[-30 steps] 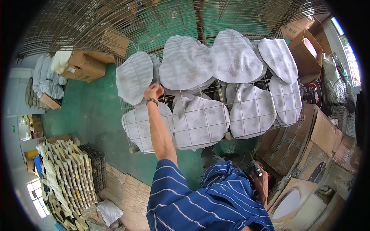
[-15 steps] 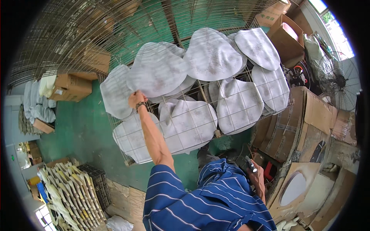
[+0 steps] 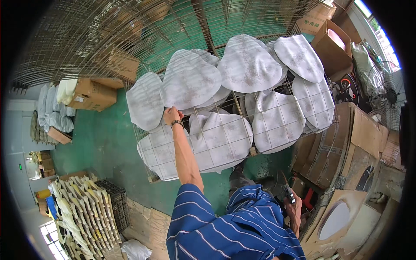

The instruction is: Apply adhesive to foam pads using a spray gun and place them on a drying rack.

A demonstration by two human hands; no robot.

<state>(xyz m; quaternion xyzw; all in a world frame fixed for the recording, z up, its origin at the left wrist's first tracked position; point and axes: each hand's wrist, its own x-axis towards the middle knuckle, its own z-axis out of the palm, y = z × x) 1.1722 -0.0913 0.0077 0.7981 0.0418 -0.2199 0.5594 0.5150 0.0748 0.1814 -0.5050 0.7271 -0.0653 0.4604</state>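
Up high, the left hand (image 3: 172, 115) curls its fingers (image 3: 168, 112) over the lower edge of a grey heart-shaped pad (image 3: 189, 79) lying on the wire rack (image 3: 242, 104), gripping it. More grey pads lie beside it and under the mesh. Down low, the right hand (image 3: 294, 211) is closed around a small dark tool (image 3: 288, 193) beside the striped blue shirt (image 3: 225, 229). Cardboard boxes (image 3: 346, 143) stand to the right on the green floor (image 3: 104, 147).

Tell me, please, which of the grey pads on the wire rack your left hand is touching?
The left hand touches the upper-tier pad second from the left, at its lower edge.
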